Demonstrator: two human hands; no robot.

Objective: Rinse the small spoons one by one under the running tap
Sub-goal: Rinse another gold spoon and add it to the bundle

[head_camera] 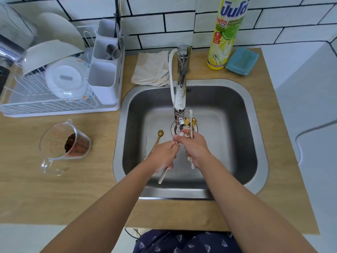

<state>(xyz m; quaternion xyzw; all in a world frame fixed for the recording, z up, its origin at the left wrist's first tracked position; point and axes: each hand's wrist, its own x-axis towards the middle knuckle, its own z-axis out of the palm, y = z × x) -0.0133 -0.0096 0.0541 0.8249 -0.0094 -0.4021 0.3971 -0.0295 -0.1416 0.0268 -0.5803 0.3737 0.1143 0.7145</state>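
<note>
Both hands are over the steel sink [255, 125], just below the tap spout [179, 114]. My right hand [196, 149] grips a bunch of small spoons [190, 123], gold and white, bowls pointing up beside the spout. My left hand [163, 156] holds a gold spoon [158, 136] pointing up-left and a white handle [162, 175] sticking out below the palm. The fingertips of the two hands meet under the spout. Whether water is running is hard to tell.
A dish rack [60, 106] with plates and a cutlery caddy [104, 70] stands at the left. A measuring jug [63, 145] lies on the wooden counter. Behind the sink are a cloth [151, 70], a dish soap bottle [224, 33] and a blue sponge [241, 61].
</note>
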